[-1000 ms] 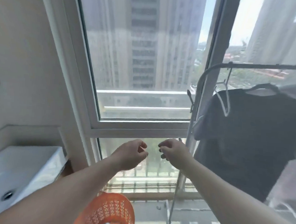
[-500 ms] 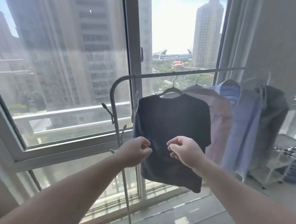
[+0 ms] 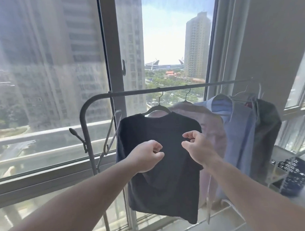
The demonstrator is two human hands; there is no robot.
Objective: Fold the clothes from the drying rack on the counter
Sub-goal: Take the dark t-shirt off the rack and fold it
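Head view: both forearms were extended toward a drying rack (image 3: 100,99) set against a tall window (image 3: 63,77).
Black T-shirt (image 3: 163,176): hung on a hanger (image 3: 158,107) at the near end of the rail — first in line, and so judged the likeliest garment to be taken first.
Other clothes: a pink shirt (image 3: 215,134), a blue shirt (image 3: 237,135) and a dark grey garment (image 3: 267,128) were hung close together further along the rail, sleeves overlapping.
Spare hanger (image 3: 111,131): left dangling empty from the rack's upright post, beside the T-shirt.
Left hand (image 3: 145,156): fingers were curled loosely and nothing was held; it was raised in front of the T-shirt's chest, and contact with the cloth could not be confirmed.
Right hand (image 3: 197,148): thumb and fingers were half curled with a gap between them — an empty grip, apparently shaped ready to pinch fabric.
Task stage: judged to be at the very start; no garment had been taken off the rail.
Tabletop: not visible in this view.
Patterned dark fabric (image 3: 291,173): seen lying at the far right, its support unclear.
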